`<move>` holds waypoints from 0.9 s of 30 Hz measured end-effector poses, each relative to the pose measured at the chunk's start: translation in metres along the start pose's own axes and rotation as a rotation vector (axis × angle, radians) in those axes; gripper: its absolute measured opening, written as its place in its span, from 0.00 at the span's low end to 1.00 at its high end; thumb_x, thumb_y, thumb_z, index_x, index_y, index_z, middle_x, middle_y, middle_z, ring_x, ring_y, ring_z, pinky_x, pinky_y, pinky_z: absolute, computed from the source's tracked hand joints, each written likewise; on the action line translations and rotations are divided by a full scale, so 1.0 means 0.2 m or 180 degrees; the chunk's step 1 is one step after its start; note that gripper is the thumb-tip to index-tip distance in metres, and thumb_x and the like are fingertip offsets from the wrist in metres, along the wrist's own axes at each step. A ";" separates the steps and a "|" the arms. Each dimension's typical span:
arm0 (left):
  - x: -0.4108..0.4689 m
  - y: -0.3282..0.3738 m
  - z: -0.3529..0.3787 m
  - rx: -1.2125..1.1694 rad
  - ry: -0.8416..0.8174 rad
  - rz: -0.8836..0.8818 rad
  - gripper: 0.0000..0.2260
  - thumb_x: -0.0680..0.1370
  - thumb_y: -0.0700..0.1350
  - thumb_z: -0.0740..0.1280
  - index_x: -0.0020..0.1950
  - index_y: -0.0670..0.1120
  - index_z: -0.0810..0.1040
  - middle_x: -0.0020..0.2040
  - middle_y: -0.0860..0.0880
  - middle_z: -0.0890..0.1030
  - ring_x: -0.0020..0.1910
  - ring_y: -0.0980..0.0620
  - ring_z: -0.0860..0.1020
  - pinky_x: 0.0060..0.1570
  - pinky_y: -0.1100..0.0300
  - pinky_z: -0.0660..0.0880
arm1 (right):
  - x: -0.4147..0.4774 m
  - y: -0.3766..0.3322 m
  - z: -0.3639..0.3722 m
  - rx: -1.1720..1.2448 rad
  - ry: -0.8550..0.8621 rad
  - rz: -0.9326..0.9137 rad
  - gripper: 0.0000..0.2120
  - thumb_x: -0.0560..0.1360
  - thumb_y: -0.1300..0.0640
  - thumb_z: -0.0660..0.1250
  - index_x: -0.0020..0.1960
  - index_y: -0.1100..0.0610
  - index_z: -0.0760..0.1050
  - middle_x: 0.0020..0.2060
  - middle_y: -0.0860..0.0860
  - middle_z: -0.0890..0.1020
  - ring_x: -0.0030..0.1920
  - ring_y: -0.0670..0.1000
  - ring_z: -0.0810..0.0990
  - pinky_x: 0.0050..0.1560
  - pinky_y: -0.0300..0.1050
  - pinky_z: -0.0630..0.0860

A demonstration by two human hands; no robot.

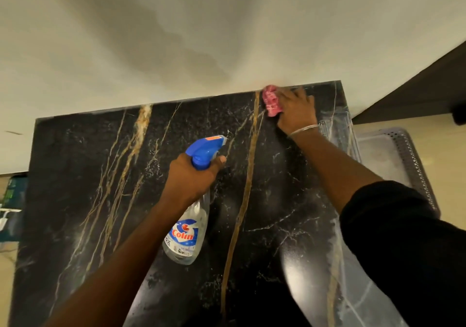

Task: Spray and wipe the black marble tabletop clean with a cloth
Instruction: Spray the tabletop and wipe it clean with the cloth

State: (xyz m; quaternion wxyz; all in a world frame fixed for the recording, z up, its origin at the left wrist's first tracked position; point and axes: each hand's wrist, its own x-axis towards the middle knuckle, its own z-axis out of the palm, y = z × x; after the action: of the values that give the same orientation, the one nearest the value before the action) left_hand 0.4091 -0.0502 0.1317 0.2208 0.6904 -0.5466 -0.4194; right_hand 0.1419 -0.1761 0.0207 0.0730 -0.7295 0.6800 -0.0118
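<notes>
Black marble tabletop (75,175), cloth (271,101), spray bottle (187,228)

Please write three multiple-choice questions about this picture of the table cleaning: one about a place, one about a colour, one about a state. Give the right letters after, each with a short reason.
1. Where on the black marble tabletop is the cloth?
A. at the far edge, by the wall
B. at the near edge
C. in the middle

2. What colour is the trigger head of the spray bottle?
A. red
B. blue
C. green

3. How is the spray bottle held?
A. standing upright on the marble, untouched
B. lying flat, untouched
C. gripped at the neck by the left hand, nozzle pointing forward

Answers:
1 A, the right hand presses the pink cloth where the marble meets the wall.
2 B, the head above the clear body is blue.
3 C, the fingers wrap the neck just under the trigger head.
</notes>
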 end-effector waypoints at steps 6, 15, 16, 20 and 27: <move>-0.08 -0.02 -0.04 0.0009 0.0135 0.0072 0.08 0.74 0.50 0.70 0.47 0.48 0.76 0.34 0.49 0.79 0.31 0.62 0.76 0.33 0.75 0.72 | -0.14 0.48 -0.02 0.0250 0.0356 0.1852 0.26 0.67 0.66 0.67 0.65 0.60 0.68 0.62 0.59 0.73 0.59 0.67 0.69 0.57 0.63 0.69; -0.19 0.01 0.08 -0.0051 -0.0073 0.0237 0.08 0.75 0.50 0.70 0.47 0.47 0.76 0.34 0.48 0.77 0.31 0.57 0.76 0.37 0.62 0.77 | -0.42 -0.10 0.06 0.0271 0.0159 0.0920 0.33 0.67 0.61 0.70 0.71 0.55 0.66 0.69 0.55 0.68 0.64 0.64 0.66 0.62 0.61 0.63; -0.20 0.02 0.11 -0.0025 -0.0143 0.0262 0.09 0.75 0.50 0.70 0.47 0.46 0.76 0.34 0.48 0.78 0.32 0.57 0.76 0.37 0.63 0.76 | -0.46 -0.16 0.09 0.0252 0.0163 0.0597 0.32 0.67 0.61 0.69 0.70 0.55 0.66 0.68 0.54 0.69 0.63 0.63 0.67 0.59 0.58 0.64; -0.23 0.05 0.20 0.0092 -0.0225 0.0277 0.09 0.75 0.50 0.69 0.48 0.46 0.75 0.37 0.46 0.79 0.34 0.55 0.77 0.39 0.62 0.76 | -0.56 -0.05 0.11 0.0128 0.0076 -0.0036 0.32 0.66 0.62 0.68 0.69 0.55 0.68 0.68 0.52 0.70 0.61 0.62 0.68 0.56 0.56 0.66; -0.30 0.06 0.20 0.0038 -0.0236 0.0341 0.09 0.76 0.49 0.69 0.49 0.45 0.75 0.38 0.45 0.79 0.35 0.53 0.77 0.41 0.61 0.76 | -0.53 0.47 0.01 0.0552 0.0401 0.1885 0.26 0.68 0.64 0.67 0.66 0.56 0.71 0.64 0.56 0.72 0.61 0.66 0.68 0.59 0.60 0.69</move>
State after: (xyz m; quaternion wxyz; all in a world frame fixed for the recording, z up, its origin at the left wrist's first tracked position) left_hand 0.3665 0.0094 0.1391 0.2183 0.6455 -0.5930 -0.4290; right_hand 0.0407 -0.0766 0.0152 0.0929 -0.4886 0.8625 -0.0932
